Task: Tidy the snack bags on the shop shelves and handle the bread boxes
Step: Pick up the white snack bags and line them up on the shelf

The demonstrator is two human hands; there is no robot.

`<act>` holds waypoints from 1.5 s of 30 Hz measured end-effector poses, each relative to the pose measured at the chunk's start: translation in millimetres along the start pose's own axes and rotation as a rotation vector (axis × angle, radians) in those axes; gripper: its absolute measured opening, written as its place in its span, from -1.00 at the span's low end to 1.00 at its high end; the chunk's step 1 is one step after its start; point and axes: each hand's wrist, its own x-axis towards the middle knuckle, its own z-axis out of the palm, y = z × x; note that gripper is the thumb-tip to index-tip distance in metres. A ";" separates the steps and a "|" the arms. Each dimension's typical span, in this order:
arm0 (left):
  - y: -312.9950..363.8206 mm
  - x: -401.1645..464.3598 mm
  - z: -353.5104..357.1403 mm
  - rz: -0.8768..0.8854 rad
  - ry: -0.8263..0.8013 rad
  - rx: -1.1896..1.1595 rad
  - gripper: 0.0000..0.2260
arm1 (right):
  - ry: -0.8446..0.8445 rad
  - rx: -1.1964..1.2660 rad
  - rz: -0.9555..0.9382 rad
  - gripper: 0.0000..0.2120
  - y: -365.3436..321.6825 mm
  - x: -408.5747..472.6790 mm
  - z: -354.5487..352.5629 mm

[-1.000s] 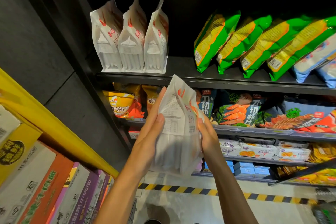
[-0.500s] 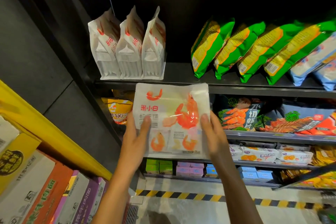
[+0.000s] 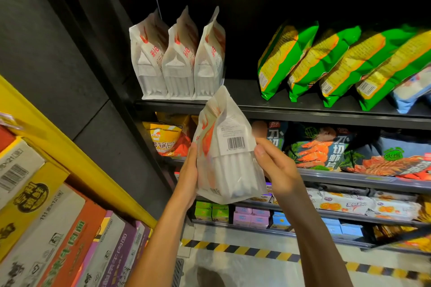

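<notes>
Both hands hold a white snack bag [image 3: 229, 158] before the top shelf [image 3: 291, 109]: left hand [image 3: 190, 173] grips its side, right hand [image 3: 277, 165] pinches its edge, barcode side facing.

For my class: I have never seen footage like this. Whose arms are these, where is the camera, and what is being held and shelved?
There is no machine here. The camera sits on a person's head and looks forward and down, so the two arms are the wearer's own. The left hand and the right hand together hold one white snack bag, barcode side facing the camera. On the top shelf three matching white bags stand in a row, with green bags leaning further right. Cardboard boxes fill the lower left corner of the picture.
</notes>
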 end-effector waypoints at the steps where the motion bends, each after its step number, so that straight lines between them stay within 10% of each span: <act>1: 0.2 0.0 1.1 0.004 0.003 0.005 -0.54 | -0.002 -0.001 0.000 -0.62 0.0 -0.4 0.7; 6: 2.3 -2.1 3.7 0.028 -0.020 0.056 -0.57 | -0.022 0.049 -0.025 -0.64 -3.2 1.2 3.7; 14: -5.6 -0.3 -16.0 0.105 -0.102 0.108 -0.03 | 0.001 0.016 -0.019 -0.62 -3.9 1.4 1.5; 20: 11.8 -12.4 -9.9 0.249 0.082 0.082 -0.26 | -0.039 -0.076 0.020 -0.39 -4.9 -4.7 0.0; 30: 39.3 -36.2 -52.9 0.261 -0.404 0.223 -0.31 | 0.136 0.081 0.333 -0.47 28.2 -1.9 -36.2; 35: 34.6 -41.8 -51.7 0.189 -0.329 0.262 -0.35 | 0.109 0.227 0.459 -0.17 47.1 -3.8 -37.6; 45: 36.1 -45.6 -54.3 -0.005 -0.345 0.278 -0.66 | 0.016 0.139 0.584 -0.25 61.2 0.9 -46.0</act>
